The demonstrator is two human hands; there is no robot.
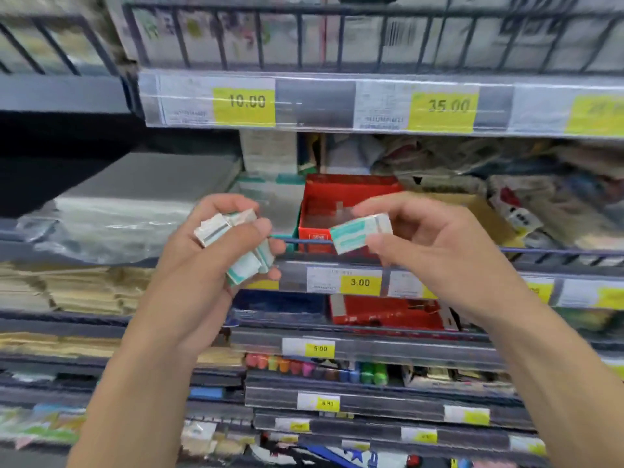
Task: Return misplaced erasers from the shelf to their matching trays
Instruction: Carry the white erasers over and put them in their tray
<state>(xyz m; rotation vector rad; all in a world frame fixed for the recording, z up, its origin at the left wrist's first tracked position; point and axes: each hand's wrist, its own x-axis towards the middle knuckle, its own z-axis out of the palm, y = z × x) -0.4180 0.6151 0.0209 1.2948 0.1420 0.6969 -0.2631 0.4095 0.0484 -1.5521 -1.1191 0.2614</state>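
Between the two raised hands, just behind them on the shelf, stands a red cardboard tray (pixel 347 204), open at the top, its front edge behind the blue wire rail (pixel 557 251) of the shelf. Left hand (pixel 216 244): fingers curled round a bundle of small erasers (pixel 236 244) in white-and-teal sleeves, several held at once, some stacked near the fingertips and others lower toward the palm; the exact count cannot be told. Right hand (pixel 435 241): thumb and fingers pinch a single eraser (pixel 361 233) of the same white-and-teal kind, held by its right end, its long side roughly level and its left end pointing toward the left hand. This eraser sits in front of the lower front wall of the red tray and is apart from the bundle. Directly below the hands, a yellow price label (pixel 360 282) reading 3.00 is fixed to the shelf edge. Below the right wrist lies a second red tray (pixel 388 310) on the next shelf down. Above both hands, a yellow label (pixel 246 103) reads 10.00 and another (pixel 445 108) reads 35.00. Left of the left hand lie plastic-wrapped flat packs (pixel 135 211).
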